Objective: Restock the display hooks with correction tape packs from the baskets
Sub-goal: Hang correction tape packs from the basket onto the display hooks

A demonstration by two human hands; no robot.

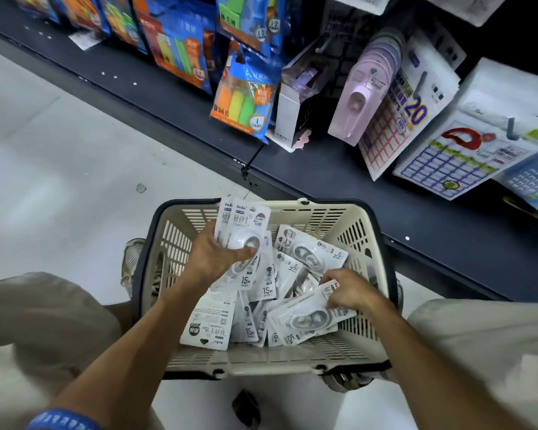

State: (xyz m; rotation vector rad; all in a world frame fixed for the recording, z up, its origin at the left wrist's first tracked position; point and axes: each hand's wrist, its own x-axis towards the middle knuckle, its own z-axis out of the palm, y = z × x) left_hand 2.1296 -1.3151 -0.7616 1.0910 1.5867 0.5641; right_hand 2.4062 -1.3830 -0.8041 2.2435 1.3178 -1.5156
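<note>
A cream plastic basket (295, 356) with a dark rim stands on the floor between my knees, holding several white correction tape packs (312, 252). My left hand (213, 259) grips a small stack of packs (246, 225) upright above the basket's left side, thumb across the front blister. Lower on the right side, my right hand (351, 291) pinches the top edge of another pack (308, 318) that lies tilted on the pile.
A dark shelf base (174, 97) runs diagonally behind the basket. Above it hang coloured eraser packs (244, 103), pink correction tape packs (359, 94) and label sheets (441, 159) on hooks. The pale floor (59, 169) lies to the left.
</note>
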